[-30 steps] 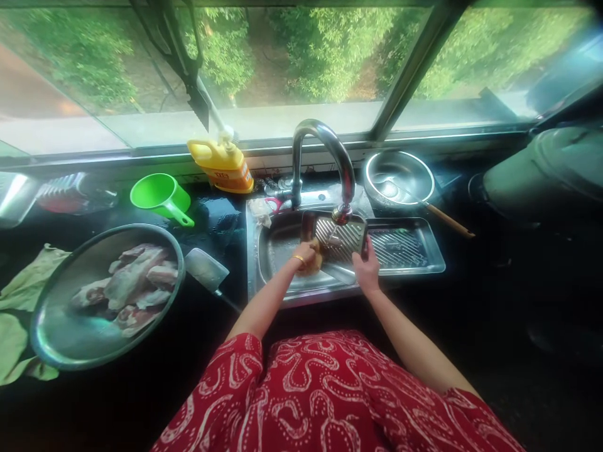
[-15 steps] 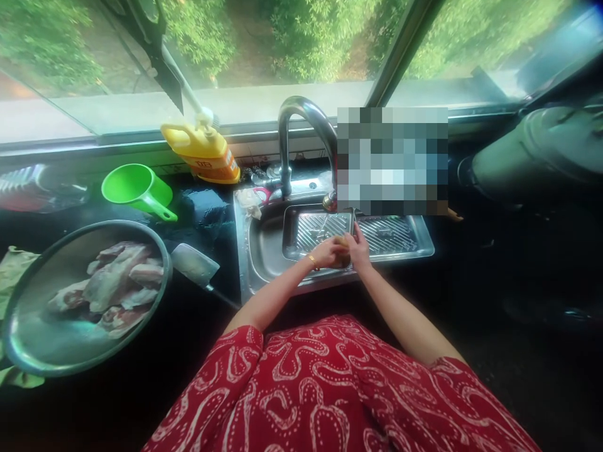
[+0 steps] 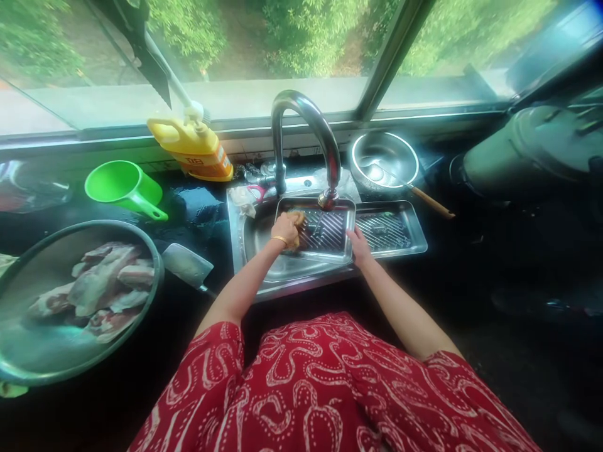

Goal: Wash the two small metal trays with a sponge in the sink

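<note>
I have a ribbed steel tray [image 3: 325,229] lying over the sink [image 3: 257,242] at the middle of the frame, right under the spout of the tap [image 3: 325,144]. My left hand [image 3: 285,229] is closed around a yellowish scrub pad [image 3: 296,218], pressed onto the tray's left end near its upper corner. My right hand [image 3: 358,245] pinches the tray's lower right corner, fingers curled over the rim, holding it steady. So both grips are closed, one on the pad and one on the tray.

How far along: I judge the scrubbing to be under way, not finished. The pad sits at the left end, so the ribs toward the right of the tray look yet to be worked, and I cannot tell from here whether water is running or whether suds remain. A rinse would be left after that. A second ribbed tray [image 3: 393,226] lies just to the right, on the drainer, touching or slightly under the first; whether it is already clean I cannot say.

On the bench [image 3: 198,213] at the left stand a big steel bowl of raw meat [image 3: 94,289], a cleaver [image 3: 186,263] just beside it, a green scoop [image 3: 122,185] and a yellow jug [image 3: 193,147]. Upper right of the sink sits a small steel bowl [image 3: 384,157] with a wooden-handled utensil in it.
</note>
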{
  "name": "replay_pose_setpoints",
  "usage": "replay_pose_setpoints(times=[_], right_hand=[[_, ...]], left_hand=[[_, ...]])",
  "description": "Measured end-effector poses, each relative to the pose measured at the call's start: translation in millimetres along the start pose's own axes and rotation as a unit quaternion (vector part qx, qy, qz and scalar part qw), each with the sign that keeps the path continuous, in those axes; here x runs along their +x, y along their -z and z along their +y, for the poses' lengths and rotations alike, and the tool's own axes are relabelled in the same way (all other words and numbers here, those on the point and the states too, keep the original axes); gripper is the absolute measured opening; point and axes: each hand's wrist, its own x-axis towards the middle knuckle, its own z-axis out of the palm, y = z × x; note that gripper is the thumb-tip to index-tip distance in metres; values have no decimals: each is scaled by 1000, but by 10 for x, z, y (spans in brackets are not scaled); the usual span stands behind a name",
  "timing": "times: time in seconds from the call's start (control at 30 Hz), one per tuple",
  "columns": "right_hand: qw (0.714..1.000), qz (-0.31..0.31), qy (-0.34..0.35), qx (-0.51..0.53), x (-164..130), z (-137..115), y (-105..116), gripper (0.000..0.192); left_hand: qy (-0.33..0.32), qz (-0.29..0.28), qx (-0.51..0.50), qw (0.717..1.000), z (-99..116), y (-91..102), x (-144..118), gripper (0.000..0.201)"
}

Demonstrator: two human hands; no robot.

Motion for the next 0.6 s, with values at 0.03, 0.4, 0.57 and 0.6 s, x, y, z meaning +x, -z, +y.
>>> replay_pose_setpoints(times=[0.03, 0.4, 0.57, 0.6], right_hand=[[1000, -12, -19, 10, -13, 51, -27, 71], [997, -31, -19, 63, 7, 280, -232, 62], [999, -12, -13, 39, -4, 334, -223, 56], [999, -5, -17, 39, 6, 339, -218, 57]], left_hand=[[19, 29, -9, 999, 86, 14, 33, 45], [-249, -79, 13, 965, 969, -400, -420, 34], [-306, -199, 53, 930, 618, -257, -482, 27], [-273, -206, 65, 937, 522, -183, -448, 22]])
